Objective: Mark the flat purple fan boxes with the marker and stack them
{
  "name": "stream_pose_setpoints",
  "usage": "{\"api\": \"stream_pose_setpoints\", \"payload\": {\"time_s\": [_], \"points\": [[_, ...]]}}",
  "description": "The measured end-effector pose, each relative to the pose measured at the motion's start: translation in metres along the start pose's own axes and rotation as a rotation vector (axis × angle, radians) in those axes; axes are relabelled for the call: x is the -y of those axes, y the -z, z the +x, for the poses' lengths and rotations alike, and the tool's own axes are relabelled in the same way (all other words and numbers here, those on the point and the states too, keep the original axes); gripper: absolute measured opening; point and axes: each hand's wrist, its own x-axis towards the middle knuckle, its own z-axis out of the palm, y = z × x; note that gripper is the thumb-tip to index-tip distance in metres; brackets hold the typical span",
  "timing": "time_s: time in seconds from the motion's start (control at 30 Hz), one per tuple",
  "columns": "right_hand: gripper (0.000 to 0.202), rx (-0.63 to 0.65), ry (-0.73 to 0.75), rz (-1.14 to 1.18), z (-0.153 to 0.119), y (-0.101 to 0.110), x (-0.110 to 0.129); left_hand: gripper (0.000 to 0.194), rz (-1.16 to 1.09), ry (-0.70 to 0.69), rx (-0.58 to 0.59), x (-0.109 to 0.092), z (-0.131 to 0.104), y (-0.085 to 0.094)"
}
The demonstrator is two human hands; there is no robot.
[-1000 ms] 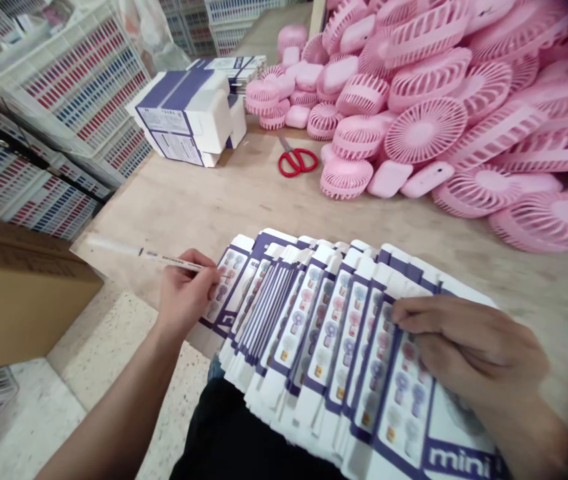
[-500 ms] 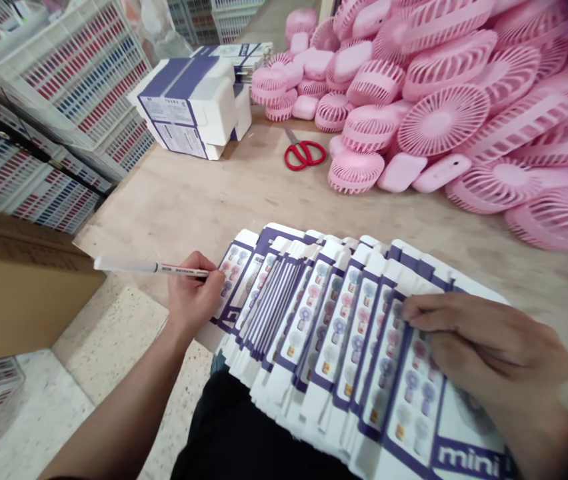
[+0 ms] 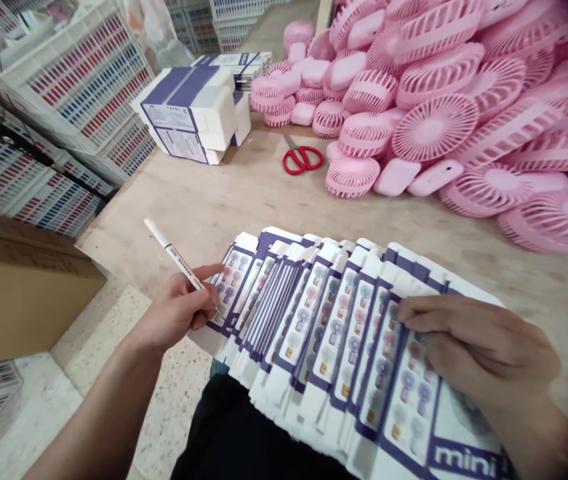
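A white capped-end pen (image 3: pixel 184 268) is gripped in my left hand (image 3: pixel 179 308), its tip down by the leftmost box of a fanned row. That row is made of flattened white and purple fan boxes (image 3: pixel 337 333), overlapping each other along the table's near edge and jutting out above my lap. Small coloured fan pictures are printed on them. My right hand (image 3: pixel 484 347) rests over the right end of the row, thumb and fingers closed on the edge of a flattened box there. The lettering "mini" shows beneath that hand.
Pink handheld fans (image 3: pixel 434 127) are heaped at the back right of the wooden table (image 3: pixel 189 200). Red-handled scissors (image 3: pixel 303 160) lie beside them. Assembled boxes (image 3: pixel 189 113) stand at the back left. White crates (image 3: pixel 84 87) and a brown carton (image 3: pixel 24 287) are off the table's left side.
My left hand has turned the pen from nearly level to a steep slant, its tip now lower on the leftmost box. The right hand keeps its place on the boxes.
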Motion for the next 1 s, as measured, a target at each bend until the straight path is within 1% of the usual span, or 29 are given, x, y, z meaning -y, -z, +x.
{"api": "stream_pose_setpoints", "payload": {"time_s": [0.13,0.17,0.2,0.23,0.27,0.33,0.37,0.4,0.47,0.57,0.67,0.73,0.8,0.83,0.87,0.93,0.97,1.0], "points": [[0.016,0.012,0.004,0.005,-0.003,0.0,-0.001,0.05,-0.064,0.072,0.069,0.003,-0.001,-0.005],[0.016,0.012,-0.001,0.008,-0.004,-0.001,-0.002,0.047,-0.074,0.079,0.086,0.005,0.0,-0.007],[0.017,0.004,-0.007,0.013,-0.005,-0.001,-0.002,0.042,-0.075,0.055,0.078,0.006,0.002,-0.008],[0.017,-0.003,-0.009,0.019,-0.005,-0.001,-0.002,0.035,-0.061,-0.004,0.03,0.009,0.005,-0.009],[0.017,-0.007,-0.009,0.025,-0.006,-0.001,-0.002,0.024,-0.028,-0.09,-0.065,0.012,0.009,-0.009],[0.017,-0.004,-0.01,0.032,-0.007,-0.001,-0.002,0.005,0.09,-0.282,-0.31,0.019,0.016,-0.01],[0.017,0.003,-0.012,0.03,-0.007,0.0,-0.001,0.004,0.166,-0.356,-0.414,0.022,0.02,-0.01],[0.017,0.009,-0.014,0.025,-0.007,0.0,-0.001,0.007,0.247,-0.407,-0.487,0.026,0.023,-0.009],[0.016,0.011,-0.023,0.011,-0.008,0.001,-0.001,0.006,0.387,-0.463,-0.542,0.031,0.026,-0.009],[0.015,0.029,-0.034,0.005,-0.008,0.001,-0.002,0.006,0.519,-0.507,-0.561,0.035,0.026,-0.011],[0.016,0.037,-0.028,0.007,-0.009,0.0,-0.002,0.007,0.598,-0.523,-0.575,0.033,0.024,-0.015],[0.016,0.032,-0.052,0.01,-0.01,0.0,-0.001,0.006,0.574,-0.5,-0.591,0.029,0.023,-0.016],[0.016,0.031,-0.086,0.014,-0.01,-0.001,0.0,0.002,0.469,-0.411,-0.568,0.022,0.021,-0.013],[0.016,0.033,-0.096,0.013,-0.01,-0.001,0.001,0.005,0.408,-0.339,-0.512,0.018,0.02,-0.01],[0.016,0.037,-0.096,0.011,-0.01,0.0,0.001,0.013,0.352,-0.256,-0.419,0.014,0.019,-0.007],[0.017,0.041,-0.086,0.003,-0.009,0.0,0.002,0.031,0.262,-0.107,-0.18,0.007,0.015,-0.001],[0.017,0.044,-0.08,-0.001,-0.009,0.0,0.002,0.039,0.223,-0.06,-0.077,0.004,0.013,0.002],[0.017,0.054,-0.071,-0.003,-0.009,0.0,0.002,0.044,0.186,-0.032,-0.005,0.003,0.01,0.004]]}}
